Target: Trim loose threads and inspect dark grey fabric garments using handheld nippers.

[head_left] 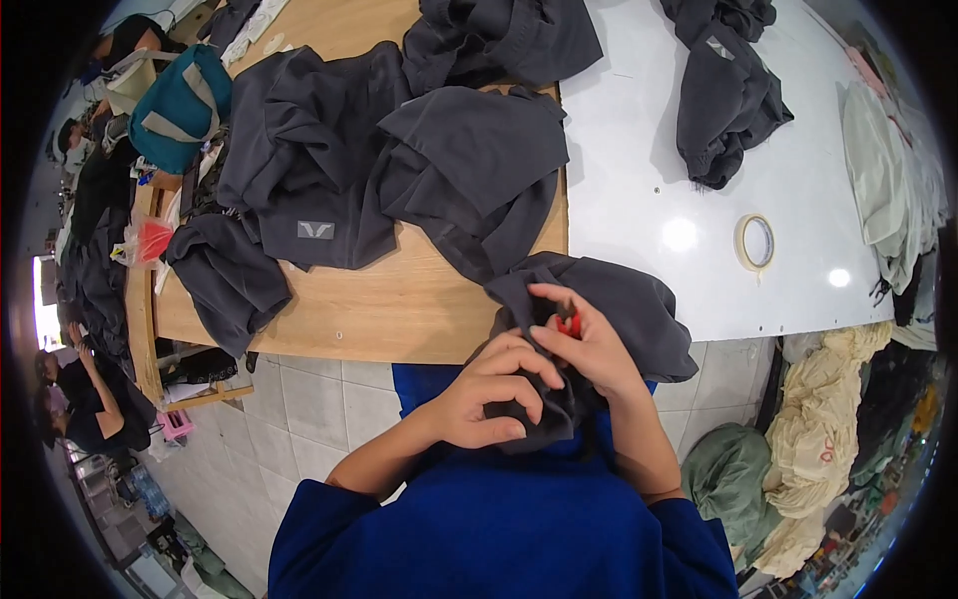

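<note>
Garment of dark-grey fabric (pixel 634 299) bunches beneath your curled left hand (pixel 496 391), cannot tell whether gripping; your right hand (pixel 597 349) holds small red object (pixel 573 324), mostly hidden.

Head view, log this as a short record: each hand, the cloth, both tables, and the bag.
Left hand: fingers curled at the dark grey cloth
Right hand: at the cloth, holding a small red item, mostly hidden
Cloth position: in front of the person, partly over the near table edge
Wooden table: more dark grey clothes
White table: tape roll, dark grey clothes
Teal bag: far left of the wooden table
</note>
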{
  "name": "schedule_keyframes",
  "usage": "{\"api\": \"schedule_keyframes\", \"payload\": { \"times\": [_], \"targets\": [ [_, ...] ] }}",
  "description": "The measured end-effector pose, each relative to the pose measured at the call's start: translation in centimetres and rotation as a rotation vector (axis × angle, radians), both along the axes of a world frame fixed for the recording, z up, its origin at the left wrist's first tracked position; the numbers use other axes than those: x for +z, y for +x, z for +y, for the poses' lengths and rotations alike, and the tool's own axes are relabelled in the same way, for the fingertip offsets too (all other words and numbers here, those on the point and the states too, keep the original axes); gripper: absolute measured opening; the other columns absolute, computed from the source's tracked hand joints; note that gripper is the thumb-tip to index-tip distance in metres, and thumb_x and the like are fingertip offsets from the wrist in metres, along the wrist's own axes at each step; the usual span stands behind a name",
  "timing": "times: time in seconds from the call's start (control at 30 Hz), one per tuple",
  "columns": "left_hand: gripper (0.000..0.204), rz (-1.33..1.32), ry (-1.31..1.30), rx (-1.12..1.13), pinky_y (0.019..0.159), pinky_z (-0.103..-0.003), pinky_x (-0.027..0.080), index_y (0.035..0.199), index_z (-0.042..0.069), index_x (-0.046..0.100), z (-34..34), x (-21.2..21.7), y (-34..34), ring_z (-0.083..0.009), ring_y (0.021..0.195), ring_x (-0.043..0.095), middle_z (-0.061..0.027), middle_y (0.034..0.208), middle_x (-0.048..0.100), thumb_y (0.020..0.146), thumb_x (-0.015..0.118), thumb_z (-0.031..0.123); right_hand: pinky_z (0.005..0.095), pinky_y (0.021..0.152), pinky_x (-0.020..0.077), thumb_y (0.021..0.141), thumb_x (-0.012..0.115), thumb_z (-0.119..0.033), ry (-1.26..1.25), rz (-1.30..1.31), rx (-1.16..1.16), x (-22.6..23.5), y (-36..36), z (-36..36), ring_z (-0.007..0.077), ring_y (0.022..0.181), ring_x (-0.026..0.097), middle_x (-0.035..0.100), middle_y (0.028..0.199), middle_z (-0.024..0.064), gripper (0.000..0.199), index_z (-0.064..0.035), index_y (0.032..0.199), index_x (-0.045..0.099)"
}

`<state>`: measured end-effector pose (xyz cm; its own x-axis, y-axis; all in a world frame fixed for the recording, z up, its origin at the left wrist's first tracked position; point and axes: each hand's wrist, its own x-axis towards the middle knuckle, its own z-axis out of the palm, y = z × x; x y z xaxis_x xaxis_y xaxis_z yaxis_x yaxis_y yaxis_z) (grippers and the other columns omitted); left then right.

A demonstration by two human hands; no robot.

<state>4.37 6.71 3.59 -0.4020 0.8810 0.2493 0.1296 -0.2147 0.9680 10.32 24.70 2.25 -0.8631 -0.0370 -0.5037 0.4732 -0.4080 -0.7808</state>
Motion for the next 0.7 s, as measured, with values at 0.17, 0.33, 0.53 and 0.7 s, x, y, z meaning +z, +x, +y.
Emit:
{"api": "schedule_keyframes", "payload": {
  "times": [0.17,0.33,0.53,0.7],
  "targets": [
    [0.024,-0.158,-0.101,-0.041,0.079,-0.033,0.038,0.068,0.006,0.053,-2.3,-1.2,-0.5,-0.0217,0.081,0.050,-0.0073,0.090,0.059,0.085,0.055,0.022,0.0197,0.062,0.0420,0.080,0.066,-0.010,0.387,0.158,0.058,-2.8,0.5,-1.7,0.0054,0.069,0.051,0.057,0.083,0.0009,0.038,-0.0027,0.115,0.052],
    [0.012,-0.364,-0.408,0.027,0.067,-0.028,0.040,0.081,0.003,0.062,-2.5,-0.1,-0.5,-0.0155,0.070,0.050,-0.0060,0.083,0.056,0.086,0.054,0.011,0.0191,0.054,0.0364,0.077,0.069,-0.009,0.628,0.107,0.072,-3.8,1.2,-2.0,0.0030,0.059,0.044,0.051,0.065,-0.0034,0.015,-0.0018,0.087,0.059],
    [0.025,0.111,-0.419,-0.084,0.065,-0.033,0.044,0.091,0.007,0.064,-1.6,-1.5,-0.9,-0.0239,0.070,0.056,-0.0082,0.070,0.060,0.090,0.049,0.026,0.0278,0.088,0.0442,0.088,0.056,-0.014,-0.334,0.069,-0.399,-2.7,2.0,-0.1,0.0158,0.099,0.057,0.060,0.108,0.0085,0.029,0.0025,0.113,0.055],
    [0.021,0.341,-0.494,0.362,0.057,-0.035,0.044,0.074,0.004,0.057,1.3,-0.4,-3.1,-0.0251,0.060,0.056,-0.0097,0.065,0.057,0.083,0.061,0.022,0.0413,0.101,0.0357,0.088,0.054,-0.026,-0.556,0.459,-0.466,-1.9,1.4,2.2,0.0274,0.118,0.046,0.046,0.130,0.0152,0.052,0.0011,0.130,0.038]
  ]
}}
